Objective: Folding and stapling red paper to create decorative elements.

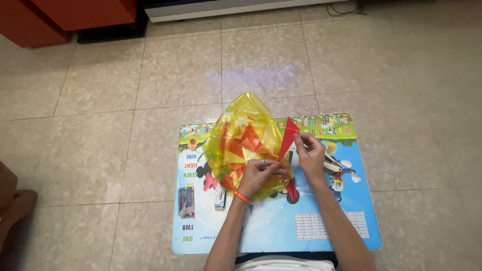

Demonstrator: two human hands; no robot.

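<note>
Beige floor tiles (pixel 100 90) spread all around the low children's table (pixel 331 236), whose blue top is printed with cartoon figures and rows of letters and numerals, and I take that table as my landmark. On its middle, toward the far edge, sits the yellow see-through plastic bag (pixel 243 135), puffed up and showing orange and red paper pieces inside. My left hand (pixel 258 173) rests on the near side of the bag, fingers curled shut and pinching the crinkled plastic at its lower edge; a ring shows on one finger and an orange band sits on the wrist. Just beside the bag, on its right, my right hand (pixel 310 153) is closed on the red folded paper (pixel 288 140), thumb and fingertips nipping its right edge. That paper is a long pointed shape, its tip standing up near the table's far edge and its lower end running down past the bag toward me, touching the plastic along the way. Left of the bag on the tabletop lie a small dark patterned box (pixel 186 201) and, nearer the bag, a little white box (pixel 220 198). Beyond the table, at the far left of the floor, stands an orange cabinet (pixel 65 17).
</note>
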